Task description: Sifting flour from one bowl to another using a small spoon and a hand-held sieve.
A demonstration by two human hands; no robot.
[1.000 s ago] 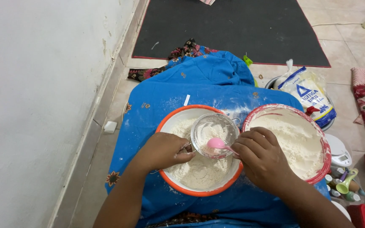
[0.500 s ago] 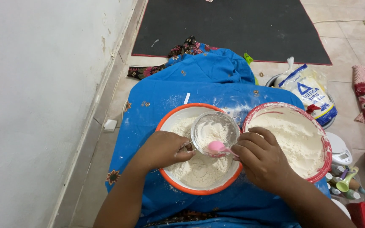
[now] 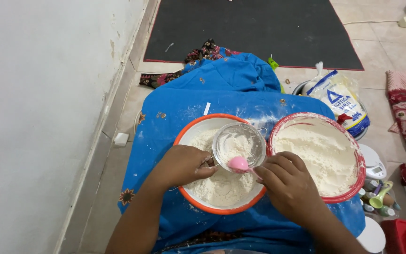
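My left hand [image 3: 184, 165] grips the handle of a round metal sieve [image 3: 239, 145] that holds a little flour, over an orange-rimmed white bowl [image 3: 190, 133] with sifted flour in it. My right hand [image 3: 288, 184] holds a pink spoon [image 3: 238, 164] whose bowl rests at the sieve's near edge. To the right stands a red-rimmed bowl [image 3: 359, 164] full of flour. Both bowls sit on a blue cloth [image 3: 175, 113] dusted with flour.
An open flour bag [image 3: 339, 101] lies in a metal basin behind the red bowl. A white kitchen scale [image 3: 373, 165], small bottles and a green cup [image 3: 380, 199] crowd the right. A white wall runs along the left, and a black mat [image 3: 259, 28] lies ahead.
The pink spoon has shifted from over the sieve's right side to its near edge. My left hand keeps the sieve in the same place over the orange bowl.
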